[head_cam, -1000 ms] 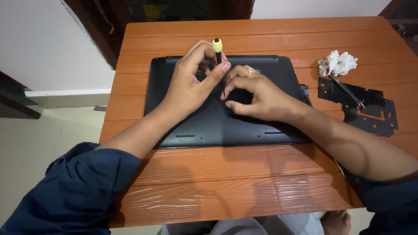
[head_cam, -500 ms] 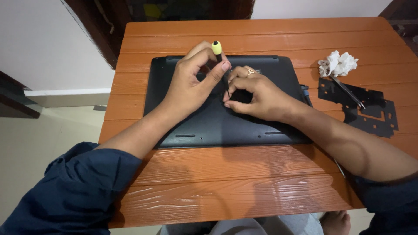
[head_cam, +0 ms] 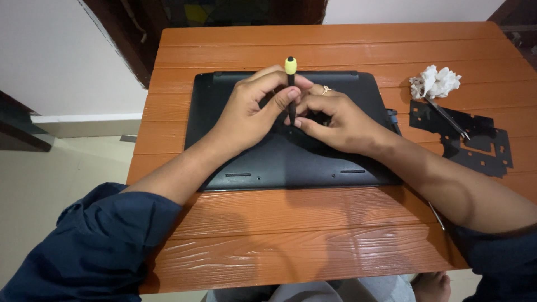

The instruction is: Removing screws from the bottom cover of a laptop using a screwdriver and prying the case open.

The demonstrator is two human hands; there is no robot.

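A black laptop (head_cam: 291,162) lies bottom-up in the middle of an orange wooden table (head_cam: 313,240). A thin black screwdriver (head_cam: 291,84) with a yellow cap stands upright on its underside. My left hand (head_cam: 251,112) grips the screwdriver's shaft between thumb and fingers. My right hand (head_cam: 335,120), with a ring on one finger, pinches the lower shaft near the tip and rests on the laptop. The tip itself is hidden by my fingers.
At the right of the table lie a crumpled white tissue (head_cam: 435,81), a flat black metal bracket (head_cam: 470,140) with cut-outs and a thin metal tool (head_cam: 447,117) across it. A white wall and a tiled floor (head_cam: 50,184) are to the left.
The screwdriver now stands more upright, and my right fingers have closed in on its lower shaft. The laptop has not moved.
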